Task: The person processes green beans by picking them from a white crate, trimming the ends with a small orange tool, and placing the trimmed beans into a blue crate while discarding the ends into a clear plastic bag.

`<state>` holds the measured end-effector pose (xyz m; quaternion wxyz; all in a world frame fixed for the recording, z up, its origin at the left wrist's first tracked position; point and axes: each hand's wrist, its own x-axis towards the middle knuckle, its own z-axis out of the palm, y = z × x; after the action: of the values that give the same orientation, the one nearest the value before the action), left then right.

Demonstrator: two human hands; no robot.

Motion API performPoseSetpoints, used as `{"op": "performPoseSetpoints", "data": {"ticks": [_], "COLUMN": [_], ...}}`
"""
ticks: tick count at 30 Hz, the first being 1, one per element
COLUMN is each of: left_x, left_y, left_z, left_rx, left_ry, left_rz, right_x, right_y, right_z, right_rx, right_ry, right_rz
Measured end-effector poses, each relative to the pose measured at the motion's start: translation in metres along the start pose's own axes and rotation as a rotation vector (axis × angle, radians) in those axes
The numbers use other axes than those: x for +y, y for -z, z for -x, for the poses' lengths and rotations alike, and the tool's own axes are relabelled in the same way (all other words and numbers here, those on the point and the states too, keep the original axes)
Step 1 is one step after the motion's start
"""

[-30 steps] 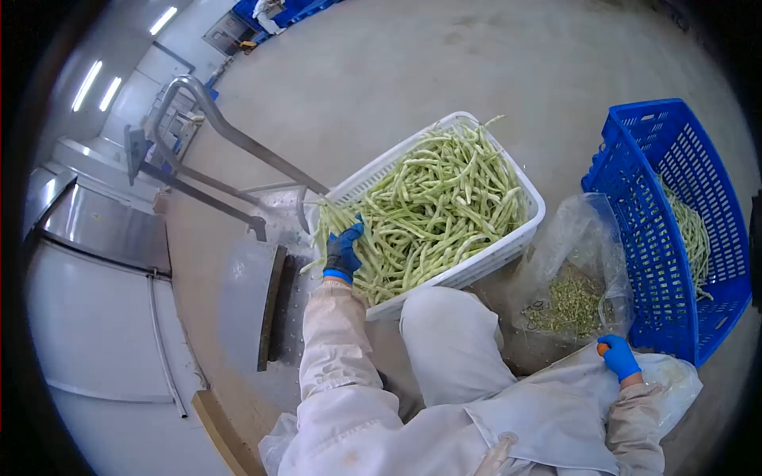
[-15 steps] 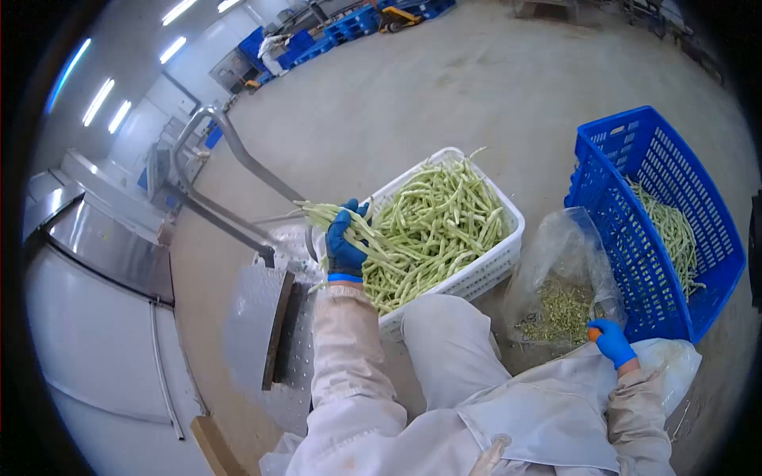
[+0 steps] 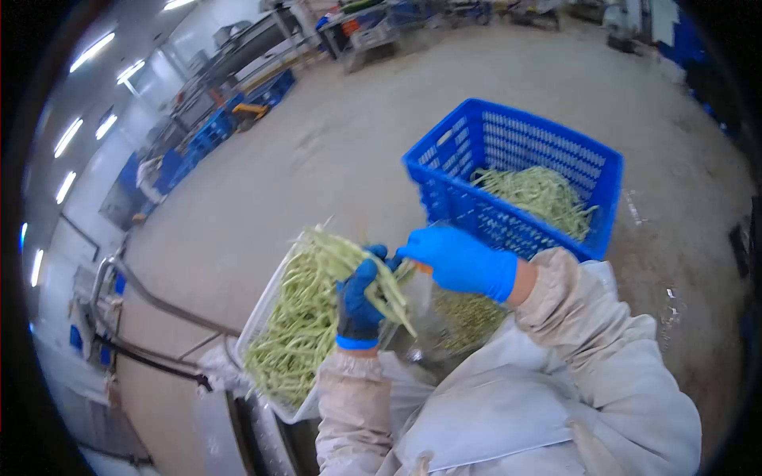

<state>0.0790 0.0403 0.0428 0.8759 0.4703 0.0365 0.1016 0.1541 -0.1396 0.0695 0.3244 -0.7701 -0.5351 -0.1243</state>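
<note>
My left hand [image 3: 361, 301], in a dark blue glove, is closed around a bunch of long green beans [image 3: 337, 252] whose ends stick out on both sides. Right beside it, my right hand [image 3: 464, 258], in a bright blue glove, grips a small tool with an orange handle [image 3: 424, 268]; its working end is hidden at the beans. Below my left hand stands a white crate [image 3: 295, 414] heaped with green beans [image 3: 290, 337]. Under my right hand lies a clear plastic bag [image 3: 421, 321] with small green bits [image 3: 468, 317] in it.
Beyond my right hand stands a blue slotted crate [image 3: 607, 186] with more green beans [image 3: 544, 198] inside. A metal cart handle [image 3: 167, 305] rises at the left. Blue pallets [image 3: 210, 131] and metal tables [image 3: 373, 40] stand farther off.
My view has turned to the right. My left hand has brought its bunch over the crate's right side, and my right hand has risen from beside the bag to meet the beans.
</note>
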Motion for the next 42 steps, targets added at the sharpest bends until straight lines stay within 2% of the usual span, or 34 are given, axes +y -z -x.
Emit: {"op": "performPoseSetpoints", "data": {"ticks": [1, 3, 5, 7, 11, 13, 14, 16, 17, 18, 19, 20, 21, 23, 24, 26, 28, 29, 32, 33, 35, 42], "left_x": [-0.007, -0.010, -0.026, -0.037, -0.061, -0.067, -0.075, -0.089, -0.093, -0.086, -0.077, -0.072, -0.065, -0.056, -0.057, -0.062, -0.063, -0.065, -0.069, -0.070, -0.070, -0.072], "left_y": [0.001, -0.021, -0.019, -0.027, -0.040, -0.044, -0.049, -0.047, -0.046, -0.054, -0.057, -0.053, -0.049, -0.039, -0.031, -0.024, -0.025, -0.025, -0.024, -0.024, -0.020, -0.018], "left_z": [-0.002, 0.010, 0.007, 0.006, 0.005, 0.013, 0.012, 0.013, 0.012, 0.017, 0.027, 0.034, 0.032, 0.026, 0.021, 0.016, 0.017, 0.019, 0.020, 0.022, 0.023, 0.027], "left_rx": [-0.050, -0.018, -0.087, -0.107, -0.146, -0.133, -0.142, -0.137, -0.132, -0.138, -0.139, -0.096, -0.090, -0.059, -0.043, -0.083, -0.091, -0.098, -0.169, -0.194, -0.144, -0.107], "left_ry": [0.011, 0.003, 0.038, 0.013, -0.002, -0.007, -0.039, -0.106, -0.141, -0.088, -0.035, -0.028, -0.070, -0.125, -0.089, -0.067, -0.039, -0.004, 0.004, 0.020, 0.013, 0.031], "left_rz": [-0.056, -0.084, -0.053, -0.071, -0.031, -0.041, -0.037, -0.112, -0.189, -0.086, 0.015, -0.007, 0.066, 0.134, 0.172, 0.236, 0.280, 0.325, 0.347, 0.375, 0.352, 0.373], "right_x": [0.007, 0.014, 0.007, 0.004, 0.008, 0.016, 0.024, 0.027, 0.035, 0.058, 0.093, 0.134, 0.098, 0.128, 0.116, 0.072, 0.033, 0.016, 0.001, 0.003, 0.006, 0.007], "right_y": [0.001, -0.011, -0.004, 0.000, -0.007, -0.027, -0.032, -0.046, -0.056, -0.067, -0.061, -0.052, -0.015, -0.008, -0.013, 0.004, 0.012, 0.019, 0.031, 0.032, 0.036, 0.019], "right_z": [0.011, 0.034, 0.051, 0.064, 0.088, 0.100, 0.108, 0.116, 0.122, 0.132, 0.149, 0.177, 0.168, 0.196, 0.191, 0.165, 0.126, 0.112, 0.083, 0.082, 0.082, 0.099], "right_rx": [-0.053, 0.022, 0.042, -0.122, -0.121, 0.194, 0.189, 0.408, 0.440, 0.514, 0.590, 0.542, 0.679, 0.499, 0.478, 0.264, 0.313, 0.316, 0.142, 0.142, -0.092, -0.157], "right_ry": [0.022, -0.008, -0.049, -0.181, -0.307, -0.612, -0.618, -0.671, -0.641, -0.627, -0.677, -0.851, -0.935, -0.953, -0.953, -0.484, -0.412, -0.416, -0.144, -0.137, -0.095, -0.092], "right_rz": [0.044, 0.020, 0.056, 0.169, 0.213, -0.363, -0.376, -0.406, -0.285, -0.378, -0.517, -0.536, -0.288, -0.396, -0.417, -0.051, -0.381, -0.390, -0.095, -0.102, -0.009, 0.099]}}
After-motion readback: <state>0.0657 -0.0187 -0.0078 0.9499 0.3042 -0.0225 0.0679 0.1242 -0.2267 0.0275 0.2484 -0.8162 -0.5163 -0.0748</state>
